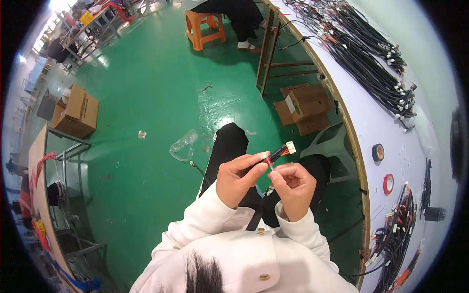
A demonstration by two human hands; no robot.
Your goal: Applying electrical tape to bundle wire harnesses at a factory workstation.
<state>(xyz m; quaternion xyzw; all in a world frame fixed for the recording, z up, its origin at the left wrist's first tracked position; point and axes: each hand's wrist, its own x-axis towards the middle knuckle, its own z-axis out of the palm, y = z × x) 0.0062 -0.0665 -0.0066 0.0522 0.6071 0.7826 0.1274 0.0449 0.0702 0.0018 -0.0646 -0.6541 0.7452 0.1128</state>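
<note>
We hold a black cable in the air in front of us, its white connector pointing up and to the right. On our left hand, thumb and index finger pinch the cable a little behind the connector; on our right hand, thumb and forefinger are pressed together on a thin strip that leads off a red band on the cable. The connector is already on the wires, and the band seems only partly made: with the strip drawn taut between our hands, we judge that wrap unfinished, though our fingers hide the strip's far end. On the surface to our right lie a red tape roll, a black tape roll, a long black cable bundle and a nearer mixed bundle; which of those are complete we cannot tell
</note>
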